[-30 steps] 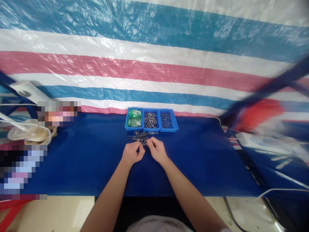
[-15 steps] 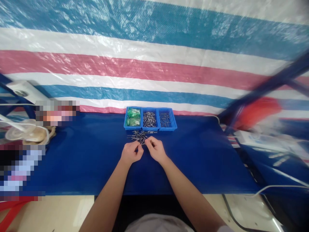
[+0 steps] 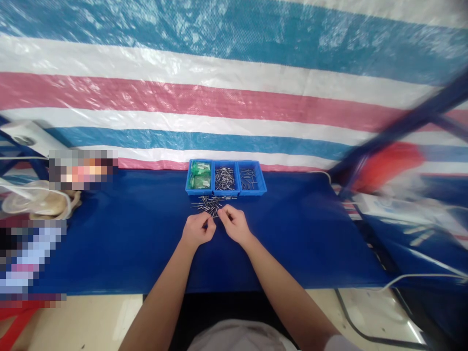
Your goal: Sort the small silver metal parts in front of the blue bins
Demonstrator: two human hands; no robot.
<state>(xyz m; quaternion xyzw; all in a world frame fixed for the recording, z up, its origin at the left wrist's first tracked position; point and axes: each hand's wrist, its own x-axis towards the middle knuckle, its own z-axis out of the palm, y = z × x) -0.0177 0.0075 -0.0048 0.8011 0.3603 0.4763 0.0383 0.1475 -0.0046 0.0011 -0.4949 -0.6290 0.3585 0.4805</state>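
Observation:
My left hand (image 3: 198, 229) is closed in a pinch at the near edge of a pile of thin metal pins (image 3: 208, 204) on the blue table. Close to its right, my right hand (image 3: 235, 223) pinches too, thumb and forefinger together. A slim metal pin (image 3: 215, 217) spans the small gap between the fingertips; its ends are hidden by the fingers. Just behind the pile stand three joined blue bins: the left bin (image 3: 187, 183) has green packets (image 3: 201, 175) in it, the middle bin (image 3: 225, 193) many metal pins, the right bin (image 3: 260, 183) fewer thin pins.
The blue tabletop (image 3: 300, 234) runs out to both sides. A striped plastic sheet (image 3: 234, 107) hangs behind it. At the left are a clear plastic container (image 3: 22, 200) and blurred-out areas. On the right are a blue frame post (image 3: 395, 122), a red bag (image 3: 391, 165) and a white cable (image 3: 413, 275).
The view has shifted slightly, so the bins and pile sit a little higher and further left. Both hands keep nearly the same pinched pose in front of the pile.

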